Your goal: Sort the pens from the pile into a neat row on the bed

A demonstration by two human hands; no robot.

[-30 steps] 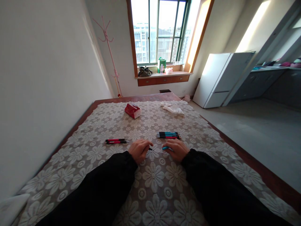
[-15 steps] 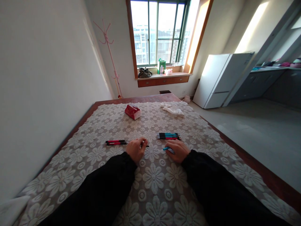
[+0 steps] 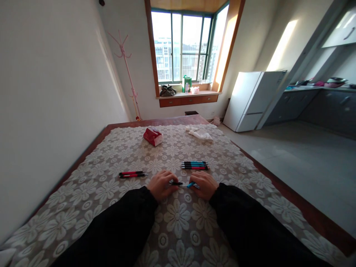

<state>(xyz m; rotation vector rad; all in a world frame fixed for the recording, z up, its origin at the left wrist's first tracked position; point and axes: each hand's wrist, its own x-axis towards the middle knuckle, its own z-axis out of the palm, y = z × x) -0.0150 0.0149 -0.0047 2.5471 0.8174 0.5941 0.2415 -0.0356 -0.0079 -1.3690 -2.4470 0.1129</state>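
My left hand (image 3: pixel 161 185) is closed on a black pen part (image 3: pixel 176 183), its fingers pinching it from the left. Opposite it, my right hand (image 3: pixel 204 184) grips a blue pen barrel (image 3: pixel 190 184). A thin pale refill (image 3: pixel 184 185) spans the small gap between these two parts. Just beyond my right hand lies a row of several blue and red pens (image 3: pixel 194 165) side by side. To the left of my left hand are two red-and-black pens (image 3: pixel 132 174), one with a thin tip sticking out.
A flower-patterned lace cloth (image 3: pixel 178 218) covers the wooden table. Farther back lie a red tissue pack (image 3: pixel 152 137) and a crumpled white plastic bag (image 3: pixel 201 135). Beyond the table stand a pink coat rack (image 3: pixel 128 70) and a white fridge (image 3: pixel 250 100).
My hands have come closer together, bringing the black part up to the refill by the blue barrel. The camera view has shifted slightly.
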